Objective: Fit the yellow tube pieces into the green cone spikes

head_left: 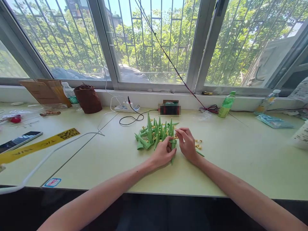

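A green, pointed plastic piece (173, 146) is in the fingers of my left hand (165, 152), its tip pointing down toward me. My right hand (187, 143) is closed in a pinch just right of it, with a small yellow piece (175, 138) at the fingertips, against the green piece. Behind my left hand stands a cluster of similar green cones (150, 133), several upright and some lying on their sides, with small yellow bits among them. A few loose yellow pieces (198, 146) lie beyond my right wrist, near another green tip (200, 153).
Along the back stand a brown bag (88, 99), a power strip (127, 107), a green bottle (226, 104) and another bottle (267, 102). At left lie a phone (20, 141) and a white cable (60, 149) with a yellow tag (40, 146). The table's front edge (178, 194) runs below my forearms.
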Demonstrator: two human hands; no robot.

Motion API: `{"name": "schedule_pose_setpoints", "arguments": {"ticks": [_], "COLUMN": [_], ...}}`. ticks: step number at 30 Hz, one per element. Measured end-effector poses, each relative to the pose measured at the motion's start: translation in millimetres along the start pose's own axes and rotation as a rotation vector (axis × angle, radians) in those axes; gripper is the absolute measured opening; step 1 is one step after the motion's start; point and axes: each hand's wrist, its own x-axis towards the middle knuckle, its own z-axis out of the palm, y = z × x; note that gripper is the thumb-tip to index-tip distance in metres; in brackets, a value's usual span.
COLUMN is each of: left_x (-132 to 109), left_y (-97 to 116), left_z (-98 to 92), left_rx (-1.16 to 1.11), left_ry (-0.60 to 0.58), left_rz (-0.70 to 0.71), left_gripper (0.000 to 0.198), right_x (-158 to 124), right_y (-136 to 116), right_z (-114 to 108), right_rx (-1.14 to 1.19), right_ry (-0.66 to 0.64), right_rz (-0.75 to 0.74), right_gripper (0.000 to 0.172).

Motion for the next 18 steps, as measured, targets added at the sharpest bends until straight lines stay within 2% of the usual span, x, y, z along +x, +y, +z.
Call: {"name": "schedule_pose_setpoints", "arguments": {"ticks": [8,18], "left_x": [3,7], "left_y": [5,-5], "left_z": [-8.9,-20.4], "left_rx": [0.017,0.064], "left_ry": [-0.044,-0.066], "left_rz": [-0.027,0.036], "left_gripper": [0.036,0.037], "right_x": [3,1], "right_y": [-3,-5], "right_z": [-3,-4], "right_rx": [-0.02,0.03], "right_ry": [-0.026,-0.049], "right_rz": [0.026,0.081], "right_gripper": [0.02,0.017]}}
